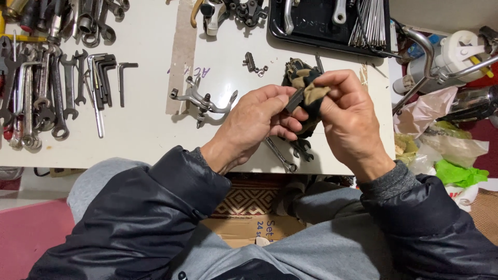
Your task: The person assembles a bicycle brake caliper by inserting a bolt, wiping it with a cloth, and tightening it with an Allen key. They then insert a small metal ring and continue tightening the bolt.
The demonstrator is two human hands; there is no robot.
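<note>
**Small part, soft rag, crowded bench**

Nearest to us are our dark puffy jacket sleeves (155, 207) and grey trousers, with a brown cardboard box (249, 228) on the floor between our knees. Above the near edge of the white worktable (145, 129), our left hand (254, 122) pinches a small dark metal part (294, 99) between thumb and fingertips. Our right hand (347, 116) is closed around an olive-and-black cloth rag (311, 93), pressing it against that part.

We judge the main risk to be a slip: the part is small, held only at one end, and rubbing could twist it free. It would fall onto the table edge or down past our knees into the box. The rag also hides much of the part, so we cannot tell how firmly it is gripped.

Just beyond our left hand lies a silver curved brake caliper (202, 101); under our wrists lie thin steel spanners (282, 155). To the far left sits a row of wrenches and hex keys (62, 88), and a black tray of metal parts (327, 23) lies far right.
</note>
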